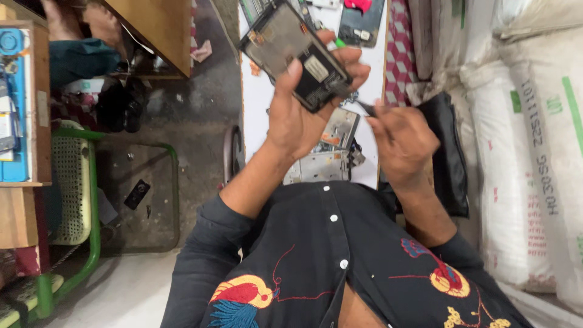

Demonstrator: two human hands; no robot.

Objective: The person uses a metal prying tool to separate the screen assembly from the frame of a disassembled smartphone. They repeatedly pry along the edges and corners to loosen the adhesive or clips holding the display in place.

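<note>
My left hand (303, 109) holds an opened phone (294, 51) with its back cover off, tilted up above a white worktop (258, 103). The phone's circuit board and dark frame face me. My right hand (401, 143) pinches a thin dark tool (364, 107), tweezers or a small driver, whose tip touches the phone's lower corner. Under my hands lie metal phone parts (331, 149) on the worktop.
Another dark phone (361, 24) and small parts lie at the worktop's far end. A black pouch (449, 152) sits right of it, beside white sacks (534, 140). Left are a green chair (73, 182), a wooden shelf (24, 103) and another person's feet (79, 21).
</note>
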